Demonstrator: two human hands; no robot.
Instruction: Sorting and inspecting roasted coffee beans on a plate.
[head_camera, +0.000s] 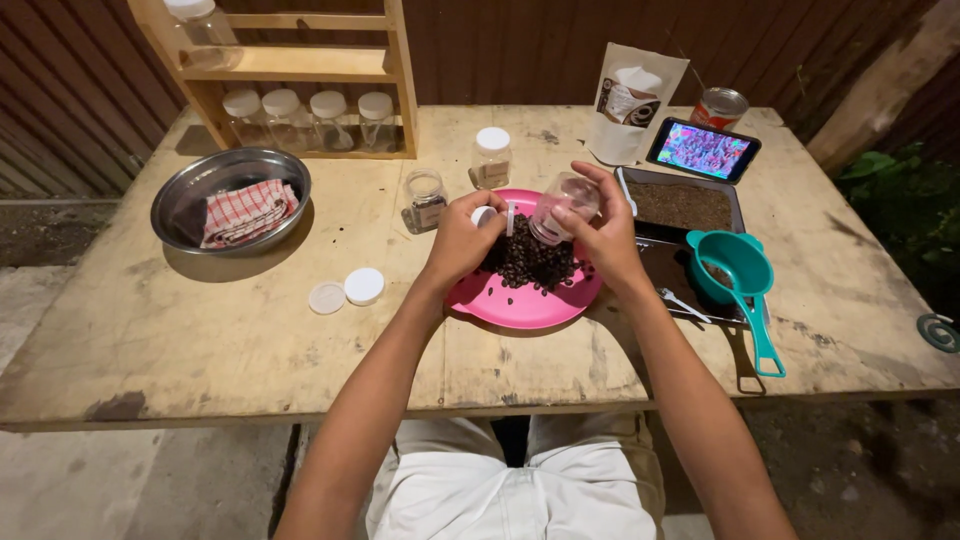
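A pink plate (520, 305) in the middle of the wooden table (200, 340) carries a heap of dark coffee beans (530, 262). My right hand (600, 235) holds a small clear jar (565, 205) tilted mouth-down over the beans. My left hand (462, 240) pinches a white lid (484, 215) beside the jar, just above the plate's left rim.
An open jar (425, 200) and a capped jar (491, 157) stand behind the plate. Two white lids (345, 291) lie to the left, near a steel bowl with a checked cloth (232, 205). A jar rack (300, 100), pouch (630, 100), phone (703, 150), dark tray (680, 205) and teal scoop (740, 275) surround them.
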